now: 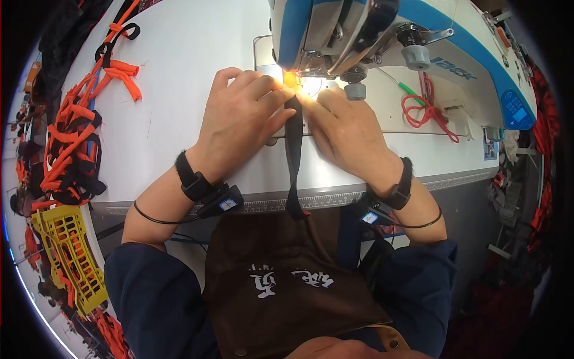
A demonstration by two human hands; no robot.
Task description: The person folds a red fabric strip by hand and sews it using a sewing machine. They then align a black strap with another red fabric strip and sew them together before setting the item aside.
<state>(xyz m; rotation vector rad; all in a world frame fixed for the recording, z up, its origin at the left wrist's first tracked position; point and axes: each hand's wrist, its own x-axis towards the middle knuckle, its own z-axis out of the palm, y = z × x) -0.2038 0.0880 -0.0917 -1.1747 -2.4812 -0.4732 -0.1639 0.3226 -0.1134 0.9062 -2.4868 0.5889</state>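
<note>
A black webbing strap runs from the sewing machine down over the table's front edge. At its far end, under the lit needle area, shows a small orange fabric piece. My left hand is closed on the strap from the left, thumb and fingertips pinched beside the orange piece. From the right, my right hand has its fingers bent together and pressed at the same spot; its fingertips are partly lost in the glare. The needle itself cannot be made out.
Orange and black straps lie heaped at the table's left. Below them stands a yellow plastic basket. Scissors with red handles rest right of the machine bed. A ruler strip lines the table's front edge.
</note>
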